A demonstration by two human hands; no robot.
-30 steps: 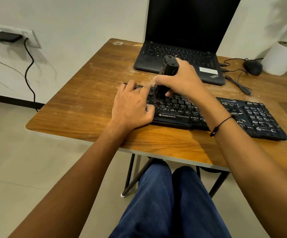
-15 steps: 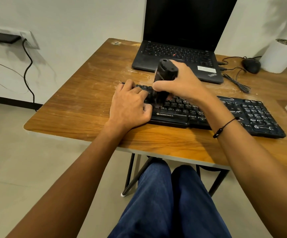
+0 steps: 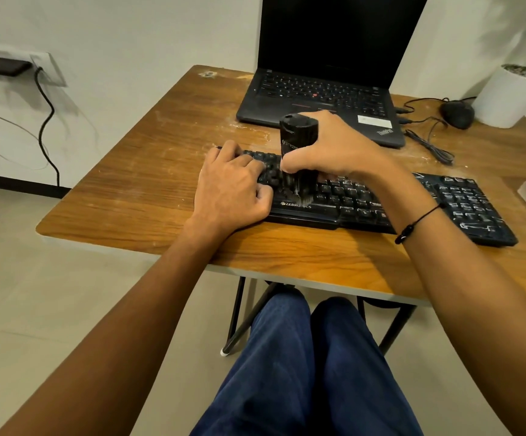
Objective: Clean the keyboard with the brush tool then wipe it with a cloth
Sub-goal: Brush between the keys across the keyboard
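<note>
My right hand (image 3: 334,146), gripping the brush tool (image 3: 298,152), has swept toward six o'clock across the keyboard (image 3: 463,202), brushing unfinished; my left hand (image 3: 230,190) presses flat at nine.

The wooden bench (image 3: 148,184), its top scuffed and streaked with pale dust, stands on dark metal legs over a tiled floor (image 3: 35,309). On it lie a black keyboard (image 3: 463,202) along the near edge and an open laptop (image 3: 321,92) behind it. At the far right sit a black mouse (image 3: 457,114) with its coiled cable (image 3: 430,143) and a white plant pot (image 3: 512,96).
</note>
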